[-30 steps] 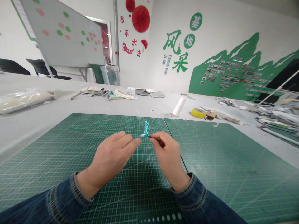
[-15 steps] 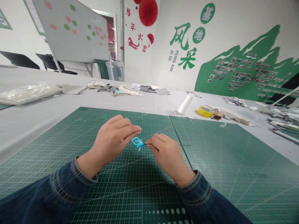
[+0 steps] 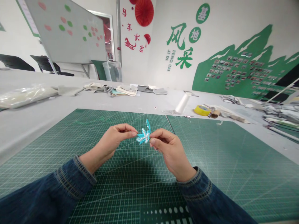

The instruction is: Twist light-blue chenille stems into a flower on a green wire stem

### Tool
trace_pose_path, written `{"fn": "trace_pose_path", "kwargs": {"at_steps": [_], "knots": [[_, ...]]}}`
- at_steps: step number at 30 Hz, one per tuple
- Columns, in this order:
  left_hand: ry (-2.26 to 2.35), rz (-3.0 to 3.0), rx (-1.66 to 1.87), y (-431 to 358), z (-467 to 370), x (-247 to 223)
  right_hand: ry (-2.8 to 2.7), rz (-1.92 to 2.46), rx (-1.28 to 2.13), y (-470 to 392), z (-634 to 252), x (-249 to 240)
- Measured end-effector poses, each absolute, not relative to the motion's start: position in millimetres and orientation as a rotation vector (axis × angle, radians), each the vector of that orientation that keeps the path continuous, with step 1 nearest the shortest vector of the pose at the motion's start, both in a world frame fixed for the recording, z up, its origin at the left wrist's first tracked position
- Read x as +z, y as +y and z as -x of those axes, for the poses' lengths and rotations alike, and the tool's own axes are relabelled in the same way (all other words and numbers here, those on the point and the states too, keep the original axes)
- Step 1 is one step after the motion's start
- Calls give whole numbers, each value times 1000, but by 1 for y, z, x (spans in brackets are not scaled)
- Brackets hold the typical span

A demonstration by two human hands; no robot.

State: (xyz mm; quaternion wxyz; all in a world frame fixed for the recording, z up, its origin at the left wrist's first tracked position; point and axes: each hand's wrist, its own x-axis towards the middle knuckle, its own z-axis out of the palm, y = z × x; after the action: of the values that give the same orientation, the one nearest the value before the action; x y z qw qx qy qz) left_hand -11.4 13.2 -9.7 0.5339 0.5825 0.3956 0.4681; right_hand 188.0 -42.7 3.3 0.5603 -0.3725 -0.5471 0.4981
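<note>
A turquoise flower with rows of white pearl-like beads [image 3: 144,136] is held up above the green cutting mat [image 3: 112,177]. One of its petals, a narrow loop, stands upright; the others point left and down. My right hand [image 3: 167,147] pinches the flower at its right side, between thumb and fingertips. On the other side, my left hand [image 3: 116,138] is closed in a pinch, its fingertips at the end of a left petal. The flower's stem cannot be seen behind my right fingers.
A second cutting mat [image 3: 233,161] lies to the right. Behind the mats are a white thread cone [image 3: 182,103], a yellow tape roll [image 3: 202,110] and fabric scraps [image 3: 126,90]. A plastic-wrapped bundle [image 3: 25,95] lies at far left, grey cloth [image 3: 277,109] at far right.
The flower has turned so its beaded petals show, with one loop upright. My right hand has turned and shifted its pinch close to the petals; my left hand has lowered slightly beside it.
</note>
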Motion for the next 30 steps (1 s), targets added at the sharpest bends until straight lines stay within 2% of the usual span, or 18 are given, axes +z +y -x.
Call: {"fn": "trace_pose_path", "kwargs": {"at_steps": [5, 9, 13, 16, 19, 24, 27, 30], "knots": [[973, -1561, 1011, 4, 4, -5, -978, 801, 1224, -35, -189, 0], [993, -2284, 1121, -10, 4, 5, -952, 926, 1100, -33, -191, -2], [734, -3092, 1227, -23, 9, 12, -1222, 1167, 711, -36, -191, -5], [642, -3356, 1228, -32, 11, 17, -1499, 1219, 333, -39, -191, -5], [520, -3446, 1296, -38, 13, 25, -1770, 1194, 83, -40, -191, -7], [509, -3509, 1391, -34, 20, 32, -2146, 1086, -136, -42, -190, -11], [764, -3392, 1393, -21, 26, 30, -2238, 1023, -126, -43, -190, -10], [922, -3085, 1355, -6, 27, 26, -2264, 956, 49, -43, -192, -5]]}}
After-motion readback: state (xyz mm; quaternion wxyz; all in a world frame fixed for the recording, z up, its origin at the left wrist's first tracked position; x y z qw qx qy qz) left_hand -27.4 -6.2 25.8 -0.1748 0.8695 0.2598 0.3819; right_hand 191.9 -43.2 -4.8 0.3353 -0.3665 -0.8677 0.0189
